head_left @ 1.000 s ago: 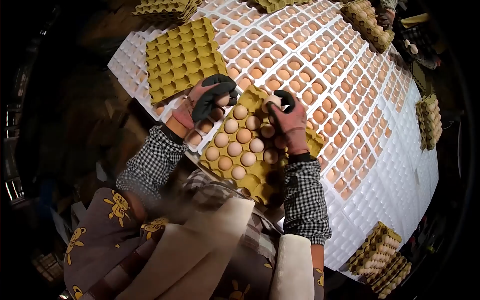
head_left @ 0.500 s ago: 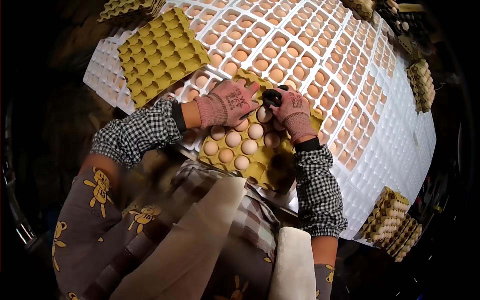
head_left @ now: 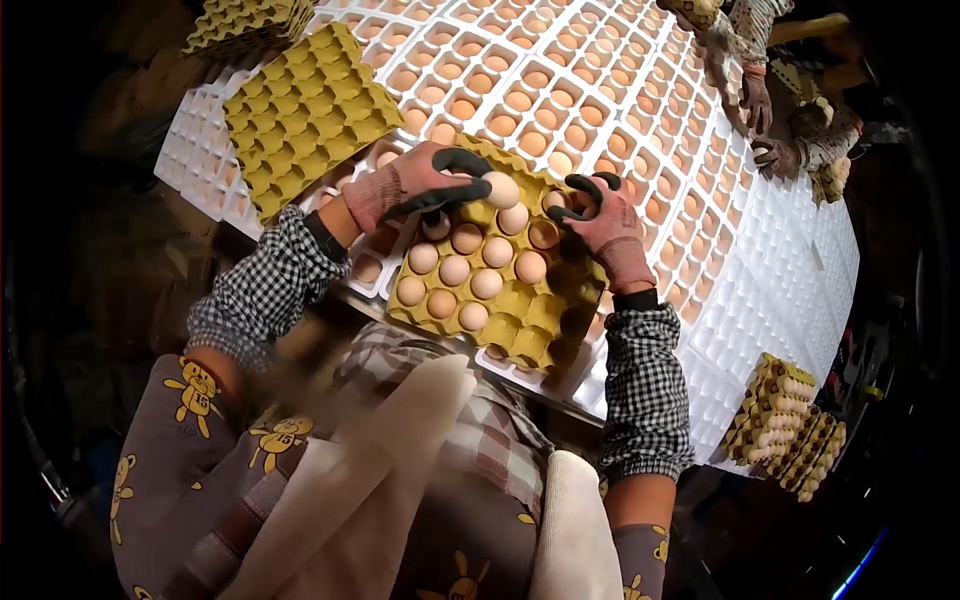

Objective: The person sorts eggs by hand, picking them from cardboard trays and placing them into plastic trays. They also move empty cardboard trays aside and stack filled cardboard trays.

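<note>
A yellow pulp tray [head_left: 520, 325] with rows of eggs lies in front of me, on top of white trays. My left hand [head_left: 430, 185], in a pink glove with dark fingertips, grips a pale egg [head_left: 501, 190] between thumb and fingers above the tray's upper part. On the right of the same tray, my right hand [head_left: 600, 215], gloved alike, has its thumb and fingers curved apart around an egg [head_left: 555, 203] in a cup; whether it touches that egg is unclear. Several cups at the tray's lower right hold no egg.
White trays [head_left: 590, 75] full of eggs spread across the table. An eggless yellow tray [head_left: 310, 115] lies at upper left, near stacked yellow trays [head_left: 245, 25]. Loaded egg trays [head_left: 775, 420] stand at lower right. Another person's gloved hands [head_left: 775, 155] are at upper right.
My hands have moved apart, and an egg now shows in my left hand. The fingers of my right hand have opened. Another person's hands have come into view at upper right.
</note>
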`<state>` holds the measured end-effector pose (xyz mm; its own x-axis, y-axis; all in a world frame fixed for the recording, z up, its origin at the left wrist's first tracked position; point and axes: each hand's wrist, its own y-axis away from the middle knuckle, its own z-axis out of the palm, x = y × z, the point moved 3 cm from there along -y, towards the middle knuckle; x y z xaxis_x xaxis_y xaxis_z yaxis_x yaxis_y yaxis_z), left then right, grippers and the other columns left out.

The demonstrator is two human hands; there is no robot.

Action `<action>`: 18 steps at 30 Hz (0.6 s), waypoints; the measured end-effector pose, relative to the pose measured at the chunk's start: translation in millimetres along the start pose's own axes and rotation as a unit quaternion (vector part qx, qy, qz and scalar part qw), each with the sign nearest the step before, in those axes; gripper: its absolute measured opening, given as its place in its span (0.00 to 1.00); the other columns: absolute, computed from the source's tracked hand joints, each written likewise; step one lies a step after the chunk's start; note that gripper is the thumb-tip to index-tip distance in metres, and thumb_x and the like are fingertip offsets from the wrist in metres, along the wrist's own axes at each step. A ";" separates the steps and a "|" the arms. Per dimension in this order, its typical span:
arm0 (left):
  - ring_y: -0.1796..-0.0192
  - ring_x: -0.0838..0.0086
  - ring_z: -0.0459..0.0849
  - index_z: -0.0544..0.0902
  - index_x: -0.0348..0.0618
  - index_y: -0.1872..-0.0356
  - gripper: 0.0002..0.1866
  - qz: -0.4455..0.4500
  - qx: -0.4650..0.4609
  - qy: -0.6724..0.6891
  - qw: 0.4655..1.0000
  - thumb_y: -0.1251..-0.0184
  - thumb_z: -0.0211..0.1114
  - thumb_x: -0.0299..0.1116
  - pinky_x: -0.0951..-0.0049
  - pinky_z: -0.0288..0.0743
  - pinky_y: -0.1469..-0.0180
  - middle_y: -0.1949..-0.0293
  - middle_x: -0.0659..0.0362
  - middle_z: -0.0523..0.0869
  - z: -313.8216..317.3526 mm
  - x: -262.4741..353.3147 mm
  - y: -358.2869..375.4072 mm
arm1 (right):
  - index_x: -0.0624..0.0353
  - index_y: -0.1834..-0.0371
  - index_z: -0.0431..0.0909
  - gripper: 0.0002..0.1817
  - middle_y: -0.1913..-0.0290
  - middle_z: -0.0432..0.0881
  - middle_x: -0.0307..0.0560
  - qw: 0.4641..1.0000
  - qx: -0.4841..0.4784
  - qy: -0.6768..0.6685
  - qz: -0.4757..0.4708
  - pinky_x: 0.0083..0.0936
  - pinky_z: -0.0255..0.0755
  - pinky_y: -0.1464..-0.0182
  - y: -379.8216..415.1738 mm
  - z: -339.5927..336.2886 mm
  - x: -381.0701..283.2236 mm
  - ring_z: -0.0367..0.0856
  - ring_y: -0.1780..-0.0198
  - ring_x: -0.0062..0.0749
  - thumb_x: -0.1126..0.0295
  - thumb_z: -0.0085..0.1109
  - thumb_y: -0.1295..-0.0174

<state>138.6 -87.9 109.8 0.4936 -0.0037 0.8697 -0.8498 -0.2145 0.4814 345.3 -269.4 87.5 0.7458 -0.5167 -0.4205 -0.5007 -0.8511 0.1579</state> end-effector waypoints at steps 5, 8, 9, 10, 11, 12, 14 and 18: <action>0.56 0.72 0.82 0.70 0.40 0.34 0.24 0.170 -0.027 0.417 0.893 0.28 0.62 0.31 0.69 0.83 0.56 0.47 0.55 0.81 60.5 -31.2 37.1 | 0.40 0.40 0.77 0.32 0.39 0.71 0.51 0.963 -0.108 0.245 -0.035 0.40 0.80 0.48 -10.5 -10.9 -45.9 0.81 0.44 0.45 0.50 0.75 0.50; 0.62 0.66 0.81 0.69 0.39 0.33 0.23 0.146 0.012 0.494 0.857 0.25 0.56 0.36 0.66 0.83 0.62 0.47 0.51 0.80 94.4 -26.4 39.7 | 0.40 0.39 0.77 0.33 0.38 0.71 0.52 0.947 -0.121 0.289 -0.075 0.40 0.80 0.48 -6.9 -11.1 -38.9 0.81 0.44 0.46 0.48 0.74 0.49; 0.64 0.64 0.79 0.68 0.39 0.33 0.23 0.184 0.046 0.434 0.881 0.23 0.53 0.39 0.64 0.83 0.64 0.47 0.50 0.80 104.5 -23.4 40.8 | 0.40 0.42 0.79 0.30 0.40 0.72 0.51 0.970 -0.088 0.223 -0.049 0.39 0.80 0.49 -5.4 -14.0 -33.9 0.82 0.45 0.45 0.47 0.73 0.48; 0.63 0.63 0.80 0.67 0.40 0.32 0.25 0.169 -0.042 0.566 0.806 0.22 0.51 0.42 0.64 0.83 0.64 0.46 0.48 0.80 116.6 -24.7 38.6 | 0.41 0.45 0.81 0.27 0.42 0.74 0.50 0.986 -0.054 0.157 -0.016 0.37 0.80 0.50 -4.9 -18.9 -21.3 0.82 0.46 0.44 0.47 0.72 0.48; 0.61 0.61 0.81 0.66 0.40 0.30 0.26 0.132 -0.123 0.680 0.711 0.21 0.49 0.44 0.63 0.84 0.64 0.45 0.47 0.80 128.1 -26.6 35.9 | 0.46 0.45 0.82 0.28 0.41 0.76 0.54 0.999 -0.010 0.031 -0.015 0.36 0.79 0.50 -16.5 3.2 19.8 0.83 0.47 0.43 0.48 0.73 0.48; 0.56 0.63 0.83 0.66 0.39 0.30 0.26 0.144 -0.158 0.644 0.735 0.20 0.47 0.43 0.59 0.85 0.62 0.42 0.46 0.79 134.8 -30.1 30.9 | 0.54 0.46 0.82 0.27 0.38 0.76 0.57 0.960 -0.026 -0.280 0.011 0.33 0.79 0.51 5.5 -3.5 42.0 0.83 0.48 0.42 0.53 0.73 0.47; 0.55 0.68 0.84 0.68 0.37 0.32 0.24 0.195 -0.068 0.448 0.870 0.22 0.51 0.40 0.64 0.83 0.58 0.42 0.48 0.80 151.8 -28.4 37.8 | 0.60 0.38 0.74 0.27 0.38 0.76 0.56 0.742 -0.088 -0.664 0.029 0.30 0.77 0.58 84.5 -2.6 65.9 0.81 0.55 0.39 0.57 0.63 0.38; 0.54 0.74 0.85 0.82 0.36 0.46 0.21 0.065 0.068 0.079 0.992 0.37 0.71 0.37 0.75 0.78 0.50 0.57 0.57 0.88 223.0 2.7 23.3 | 0.62 0.34 0.68 0.31 0.40 0.77 0.53 0.356 -0.059 -0.925 0.120 0.25 0.72 0.70 232.1 56.2 132.6 0.75 0.66 0.30 0.50 0.52 0.31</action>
<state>161.4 -310.7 99.1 0.3373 0.1109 0.9348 -0.8665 -0.3516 0.3544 303.2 -530.3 18.1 -0.9321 0.2758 -0.2348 -0.3490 -0.8575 0.3781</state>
